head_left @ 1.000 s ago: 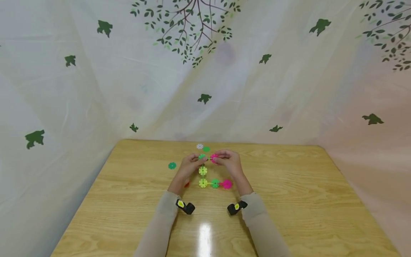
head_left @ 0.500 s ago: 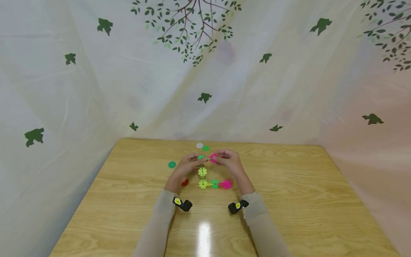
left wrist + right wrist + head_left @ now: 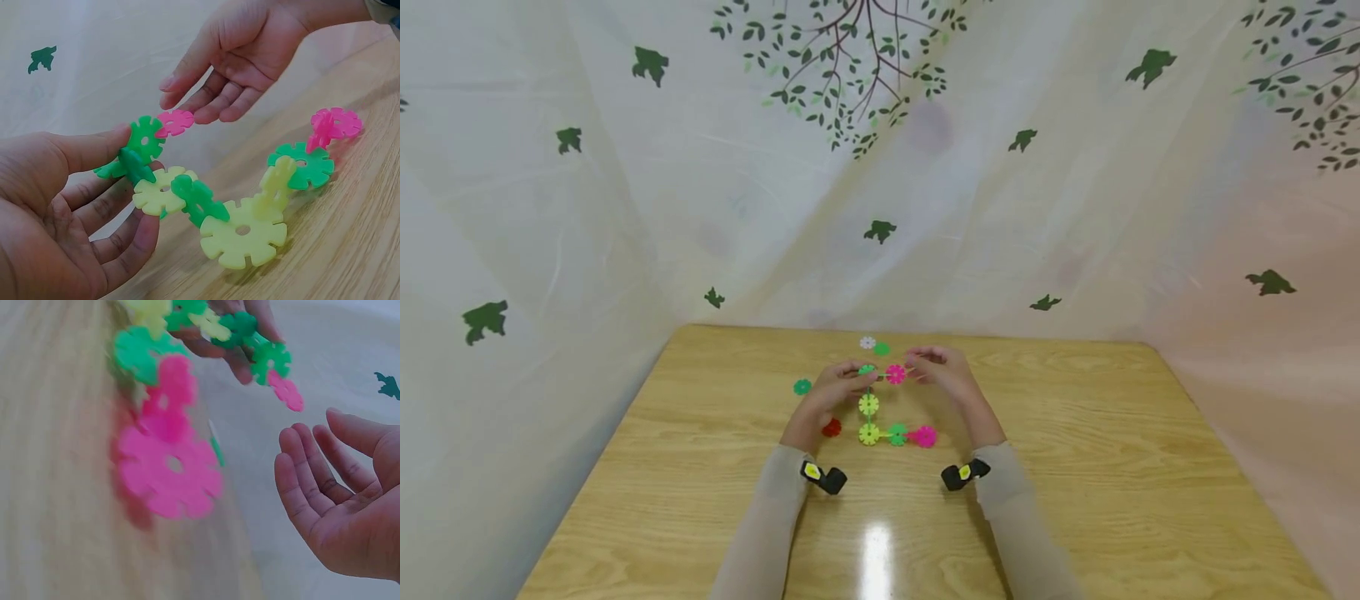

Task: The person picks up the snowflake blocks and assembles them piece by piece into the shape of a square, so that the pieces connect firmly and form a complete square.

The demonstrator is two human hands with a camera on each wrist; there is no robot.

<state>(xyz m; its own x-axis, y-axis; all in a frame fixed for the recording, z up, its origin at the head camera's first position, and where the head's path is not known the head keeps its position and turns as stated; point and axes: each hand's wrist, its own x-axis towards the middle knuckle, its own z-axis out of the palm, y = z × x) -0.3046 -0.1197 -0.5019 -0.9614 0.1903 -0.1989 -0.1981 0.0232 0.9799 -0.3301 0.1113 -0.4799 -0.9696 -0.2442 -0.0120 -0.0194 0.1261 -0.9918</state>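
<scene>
A chain of notched flower discs bends in a C shape. My left hand (image 3: 830,400) pinches its upper green disc (image 3: 130,164) between thumb and fingers. Beyond that, a pink disc (image 3: 896,374) sticks out at the free upper end. Yellow discs (image 3: 242,236) form the lower corner, followed by a green disc (image 3: 301,165) and a bright pink disc (image 3: 173,464) at the other end. My right hand (image 3: 347,500) is just right of the upper pink disc, fingers loosely bent and holding nothing, with a gap between them in the right wrist view.
On the wooden table (image 3: 1075,467) lie a white disc (image 3: 867,342) and a green disc (image 3: 882,349) behind the hands, a dark green disc (image 3: 802,387) left of the left hand, and a red disc (image 3: 832,427) beside the left wrist. A patterned cloth hangs behind.
My right hand has let go of the upper pink disc and moved slightly right. The chain, still pinched by my left hand, has shifted a little left and nearer.
</scene>
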